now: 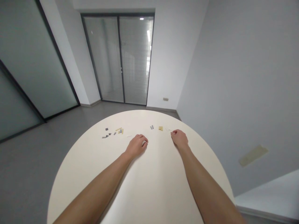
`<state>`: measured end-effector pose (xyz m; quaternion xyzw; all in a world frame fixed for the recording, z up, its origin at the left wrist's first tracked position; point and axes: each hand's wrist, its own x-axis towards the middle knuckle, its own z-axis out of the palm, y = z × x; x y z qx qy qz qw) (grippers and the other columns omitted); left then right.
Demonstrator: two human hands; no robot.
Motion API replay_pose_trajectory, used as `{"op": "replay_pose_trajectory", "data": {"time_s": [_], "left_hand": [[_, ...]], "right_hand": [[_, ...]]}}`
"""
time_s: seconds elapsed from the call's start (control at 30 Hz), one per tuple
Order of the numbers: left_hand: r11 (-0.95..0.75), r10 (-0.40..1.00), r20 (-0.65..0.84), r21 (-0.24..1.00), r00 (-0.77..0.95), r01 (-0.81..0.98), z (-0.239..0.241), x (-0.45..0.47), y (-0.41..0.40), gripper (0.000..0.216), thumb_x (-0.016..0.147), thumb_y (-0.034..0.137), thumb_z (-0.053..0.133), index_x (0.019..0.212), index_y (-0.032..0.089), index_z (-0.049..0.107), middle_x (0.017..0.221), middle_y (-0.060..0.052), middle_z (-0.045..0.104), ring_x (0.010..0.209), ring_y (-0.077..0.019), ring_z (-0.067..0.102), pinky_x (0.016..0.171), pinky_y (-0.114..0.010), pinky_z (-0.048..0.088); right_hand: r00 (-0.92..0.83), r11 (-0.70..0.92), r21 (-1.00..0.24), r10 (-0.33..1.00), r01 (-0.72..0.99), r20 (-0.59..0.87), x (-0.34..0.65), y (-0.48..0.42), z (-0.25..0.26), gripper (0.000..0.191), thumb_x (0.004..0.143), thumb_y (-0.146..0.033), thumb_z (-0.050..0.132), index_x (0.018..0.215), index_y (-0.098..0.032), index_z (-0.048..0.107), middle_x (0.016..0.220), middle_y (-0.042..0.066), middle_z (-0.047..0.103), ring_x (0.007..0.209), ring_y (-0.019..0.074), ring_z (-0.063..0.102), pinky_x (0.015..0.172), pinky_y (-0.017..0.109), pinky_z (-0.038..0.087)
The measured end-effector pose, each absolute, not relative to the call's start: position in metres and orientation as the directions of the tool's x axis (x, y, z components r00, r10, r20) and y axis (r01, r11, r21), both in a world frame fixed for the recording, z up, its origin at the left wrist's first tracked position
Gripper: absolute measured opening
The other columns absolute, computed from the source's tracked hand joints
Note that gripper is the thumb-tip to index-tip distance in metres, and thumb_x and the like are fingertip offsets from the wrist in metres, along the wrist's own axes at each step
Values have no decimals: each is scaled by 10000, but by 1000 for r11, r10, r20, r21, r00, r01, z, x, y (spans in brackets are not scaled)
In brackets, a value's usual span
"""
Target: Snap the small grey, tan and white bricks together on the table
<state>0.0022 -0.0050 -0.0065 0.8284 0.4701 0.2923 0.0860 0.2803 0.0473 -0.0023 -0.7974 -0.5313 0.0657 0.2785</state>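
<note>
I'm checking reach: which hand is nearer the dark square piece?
Left. The left hand is to the right of the dark square piece; the right hand is much farther right.

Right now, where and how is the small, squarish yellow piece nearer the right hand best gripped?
Likely by its near and far edges, the right hand coming from above on the near side. The yellow piece looks flat and low, with two short grey strips to its left and a thin whitish item to its right; its material is unclear.
</note>
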Motion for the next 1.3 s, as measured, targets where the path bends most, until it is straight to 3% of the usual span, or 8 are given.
{"op": "replay_pose_trajectory", "data": {"time_s": [0.4,0.97,1.3], "left_hand": [[-548,823,423,418,379,725,-9,3,-5,184,893,219,494,918,208,675,1010,-60,657,1019,-218,556,896,-346,455],[-555,819,428,421,382,718,-9,1,-6,162,893,216,499,915,209,660,1004,-55,648,1006,-218,553,882,-352,455],[-552,819,428,405,382,729,-9,3,-4,163,888,212,504,910,211,666,995,-53,656,989,-212,564,875,-346,464]], "right_hand": [[509,-314,-551,826,773,243,299,62,-2,283,839,-452,630,1015,-255,733,1000,69,732,901,239,665,747,324,483],[412,-226,-504,862,834,295,286,65,-5,265,852,-476,614,969,-268,729,976,48,731,892,230,653,730,319,469],[336,-174,-464,895,869,295,290,65,-11,330,864,-494,592,1083,-268,691,1043,47,714,963,225,641,778,319,476]]}}
